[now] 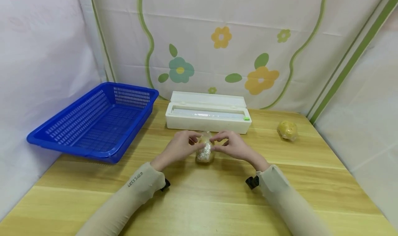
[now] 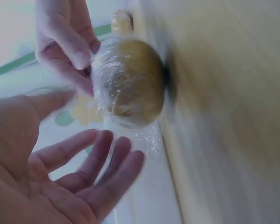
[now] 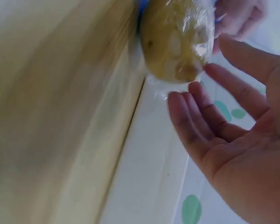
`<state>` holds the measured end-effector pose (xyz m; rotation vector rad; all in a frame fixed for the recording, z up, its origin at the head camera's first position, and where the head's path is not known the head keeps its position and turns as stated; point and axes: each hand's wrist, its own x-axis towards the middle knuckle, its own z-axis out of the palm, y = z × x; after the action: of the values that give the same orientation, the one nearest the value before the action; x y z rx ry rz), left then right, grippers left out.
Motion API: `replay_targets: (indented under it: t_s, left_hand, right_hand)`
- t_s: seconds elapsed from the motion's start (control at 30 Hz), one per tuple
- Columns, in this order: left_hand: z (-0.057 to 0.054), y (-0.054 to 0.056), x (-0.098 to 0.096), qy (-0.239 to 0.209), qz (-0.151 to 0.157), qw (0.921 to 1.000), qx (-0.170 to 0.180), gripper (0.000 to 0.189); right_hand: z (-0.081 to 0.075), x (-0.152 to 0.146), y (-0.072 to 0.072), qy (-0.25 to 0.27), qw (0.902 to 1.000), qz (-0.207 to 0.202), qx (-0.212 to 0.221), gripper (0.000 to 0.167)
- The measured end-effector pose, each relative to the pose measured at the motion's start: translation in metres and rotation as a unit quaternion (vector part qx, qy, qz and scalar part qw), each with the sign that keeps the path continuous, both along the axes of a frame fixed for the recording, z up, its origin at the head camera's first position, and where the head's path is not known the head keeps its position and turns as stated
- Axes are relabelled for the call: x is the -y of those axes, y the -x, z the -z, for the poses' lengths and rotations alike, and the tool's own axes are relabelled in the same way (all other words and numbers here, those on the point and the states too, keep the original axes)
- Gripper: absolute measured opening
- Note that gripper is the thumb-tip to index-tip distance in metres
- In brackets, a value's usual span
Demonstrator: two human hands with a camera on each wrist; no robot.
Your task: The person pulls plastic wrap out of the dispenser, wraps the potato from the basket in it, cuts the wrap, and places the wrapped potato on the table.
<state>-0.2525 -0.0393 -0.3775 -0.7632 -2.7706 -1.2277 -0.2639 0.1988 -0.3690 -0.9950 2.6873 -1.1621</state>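
Observation:
A potato [image 1: 204, 153] wrapped in clear plastic film stands on the table between the two hands, with loose film bunched at its top. The left hand [image 1: 178, 147] is at its left side, thumb and fingers spread apart in the left wrist view with a gap to the potato [image 2: 140, 84]. On the other side, the right hand [image 1: 235, 147] has its thumb and forefinger beside the film; in the right wrist view its forefinger tip is at the edge of the potato [image 3: 172, 46]. The right hand's other fingers are loosely bent. Whether either hand touches the film is hard to tell.
Behind the hands sits a white film-dispenser box [image 1: 208, 122], its lid raised and a roll inside. A blue plastic basket [image 1: 115, 153] stands on the left. Another film-wrapped potato [image 1: 287, 130] lies at the back right of the wooden table [image 1: 199, 208]. Printed cloth walls surround it.

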Motion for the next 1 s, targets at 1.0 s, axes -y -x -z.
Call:
replay_targets:
  t_s: [1.0]
  left_hand:
    - [0.004, 0.014, -0.009, 0.027, 0.086, 0.9927, -0.081, 0.022]
  right_hand:
    - [-0.008, -0.003, 0.003, -0.097, 0.9916, 0.011, 0.085, 0.044]
